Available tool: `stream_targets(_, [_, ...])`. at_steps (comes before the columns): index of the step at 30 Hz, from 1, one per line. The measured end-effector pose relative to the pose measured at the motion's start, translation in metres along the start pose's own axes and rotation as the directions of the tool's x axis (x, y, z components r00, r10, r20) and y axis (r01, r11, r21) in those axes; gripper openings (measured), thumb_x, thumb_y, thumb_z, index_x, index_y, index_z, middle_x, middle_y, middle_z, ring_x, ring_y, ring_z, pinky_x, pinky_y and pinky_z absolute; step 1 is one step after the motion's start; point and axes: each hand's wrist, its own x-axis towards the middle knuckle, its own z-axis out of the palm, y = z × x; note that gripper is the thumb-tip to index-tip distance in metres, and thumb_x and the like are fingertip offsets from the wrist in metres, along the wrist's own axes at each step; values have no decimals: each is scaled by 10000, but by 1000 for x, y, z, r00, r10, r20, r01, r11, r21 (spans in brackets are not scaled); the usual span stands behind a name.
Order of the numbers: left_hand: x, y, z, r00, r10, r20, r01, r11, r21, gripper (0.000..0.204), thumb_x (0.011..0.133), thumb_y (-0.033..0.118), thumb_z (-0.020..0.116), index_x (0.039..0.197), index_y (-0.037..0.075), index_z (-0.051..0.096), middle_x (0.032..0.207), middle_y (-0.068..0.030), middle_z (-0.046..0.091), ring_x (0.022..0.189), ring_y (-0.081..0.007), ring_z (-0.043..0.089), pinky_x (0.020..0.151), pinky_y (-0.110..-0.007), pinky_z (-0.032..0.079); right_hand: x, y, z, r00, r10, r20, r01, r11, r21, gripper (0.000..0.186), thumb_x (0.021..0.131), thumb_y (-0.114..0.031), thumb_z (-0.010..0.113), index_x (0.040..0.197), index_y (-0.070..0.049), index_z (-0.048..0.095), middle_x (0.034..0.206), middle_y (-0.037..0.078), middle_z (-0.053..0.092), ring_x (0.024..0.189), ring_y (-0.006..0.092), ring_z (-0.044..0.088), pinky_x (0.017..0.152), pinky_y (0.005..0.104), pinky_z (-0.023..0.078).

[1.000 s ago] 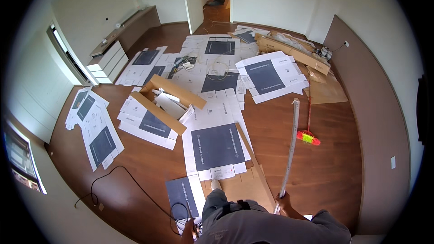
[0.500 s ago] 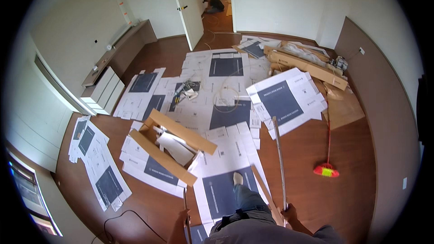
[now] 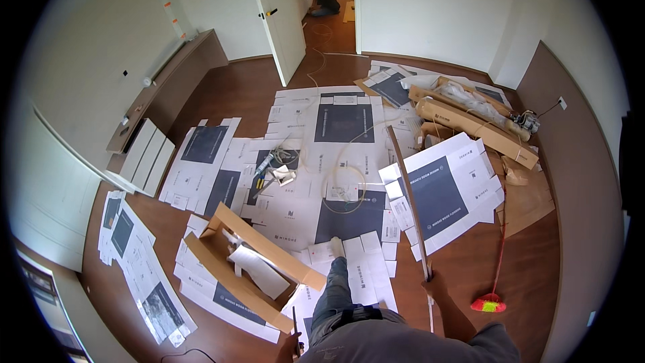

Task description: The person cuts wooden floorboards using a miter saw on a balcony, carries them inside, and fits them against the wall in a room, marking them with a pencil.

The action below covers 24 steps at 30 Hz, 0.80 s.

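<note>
Overhead, a person stands among flattened cartons on a wood floor.

Right hand (image 3: pixel 435 288) has its grip closed round a long thin strip (image 3: pixel 408 195) slanting toward twelve o'clock; left hand (image 3: pixel 290 347), at seven o'clock, grips a slim dark tool (image 3: pixel 294 321) beside the open cardboard box (image 3: pixel 250 269).

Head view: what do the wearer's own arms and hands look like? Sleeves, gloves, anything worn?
Both hands are bare, no gloves. The right hand leads back along a bare forearm to a grey short sleeve at the lower edge. Only a little of the left hand shows at the bottom edge. No watch or wristband can be made out.
</note>
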Motion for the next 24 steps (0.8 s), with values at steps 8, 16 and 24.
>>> stream_targets(8, [94, 296, 38, 982, 170, 81, -169, 985, -21, 399, 903, 447, 705, 908, 52, 646, 602, -86, 553, 479, -234, 537, 443, -404, 431, 168, -108, -3, 998, -39, 40, 43, 994, -105, 420, 702, -261, 786, 1028, -14, 686, 940, 214, 731, 907, 395, 717, 789, 471, 566])
stream_targets(16, [28, 618, 110, 891, 453, -31, -445, 885, 138, 429, 900, 420, 725, 1034, 19, 653, 643, -70, 544, 497, -195, 526, 469, -367, 437, 341, -240, -29, 997, 17, 77, -10, 996, -83, 388, 690, -251, 755, 958, 11, 655, 909, 237, 715, 914, 423, 697, 790, 486, 548])
stream_targets(24, [19, 819, 221, 969, 243, 52, -247, 963, 108, 529, 893, 461, 740, 1139, 8, 620, 646, -95, 553, 488, -221, 532, 476, -389, 470, 613, -340, -51, 979, 69, 191, -44, 990, -133, 488, 687, -302, 794, 1075, -19, 705, 1007, 229, 732, 980, 437, 697, 856, 485, 565])
